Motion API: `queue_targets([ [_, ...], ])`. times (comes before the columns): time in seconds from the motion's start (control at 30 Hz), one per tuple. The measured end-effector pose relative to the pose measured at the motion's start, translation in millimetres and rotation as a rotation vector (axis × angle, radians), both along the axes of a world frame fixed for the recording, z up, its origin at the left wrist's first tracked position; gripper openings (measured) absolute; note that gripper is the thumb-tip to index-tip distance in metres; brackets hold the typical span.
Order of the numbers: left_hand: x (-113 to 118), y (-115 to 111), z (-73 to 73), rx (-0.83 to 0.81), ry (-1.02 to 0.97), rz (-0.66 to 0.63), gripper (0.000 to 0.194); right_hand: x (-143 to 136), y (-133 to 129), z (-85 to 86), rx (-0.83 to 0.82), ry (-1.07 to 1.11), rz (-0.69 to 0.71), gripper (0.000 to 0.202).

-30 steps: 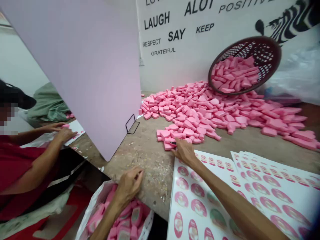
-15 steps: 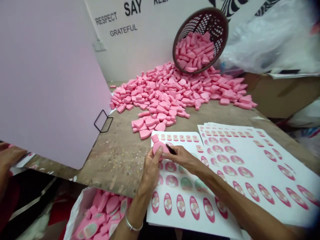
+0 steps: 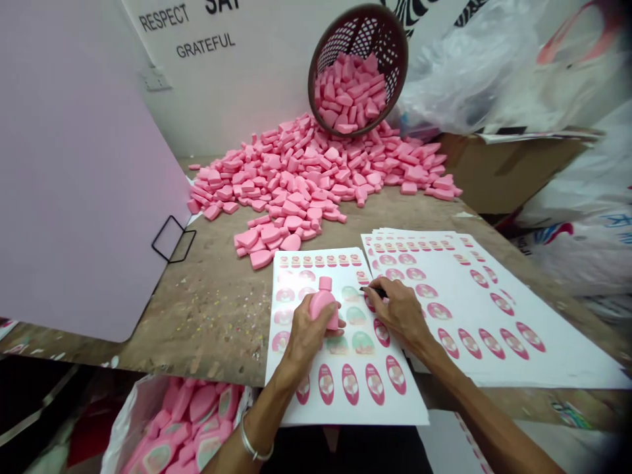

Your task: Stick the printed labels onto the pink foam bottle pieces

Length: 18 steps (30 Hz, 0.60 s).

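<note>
The scene is taken in from a single camera worn on the head, by which the table [image 3: 212, 296] is faced forward and steeply downward. Both forearms are seen entering from the bottom edge, with the left hand [image 3: 306, 329] and right hand [image 3: 402, 313] framed close, just below the centre. The wall [image 3: 257, 99] is reached at the top, farther off, while the left side is filled by a nearby board [image 3: 74, 164], cut off by the frame
</note>
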<state>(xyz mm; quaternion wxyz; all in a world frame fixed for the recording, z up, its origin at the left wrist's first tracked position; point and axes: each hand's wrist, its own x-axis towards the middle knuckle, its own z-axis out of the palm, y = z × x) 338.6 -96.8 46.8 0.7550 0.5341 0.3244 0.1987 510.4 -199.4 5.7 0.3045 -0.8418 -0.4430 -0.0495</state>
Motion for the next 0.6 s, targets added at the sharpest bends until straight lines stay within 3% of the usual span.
queue_targets([
  [0.23,39,4,-12.3,0.029,0.015,-0.014,0.040,7,9,-7.2,-0.052,-0.201,0.030,0.013],
  [0.6,42,7,-25.1,0.073,0.016,-0.052,0.041,16,10,-9.4,-0.017,-0.079,0.075,0.010],
])
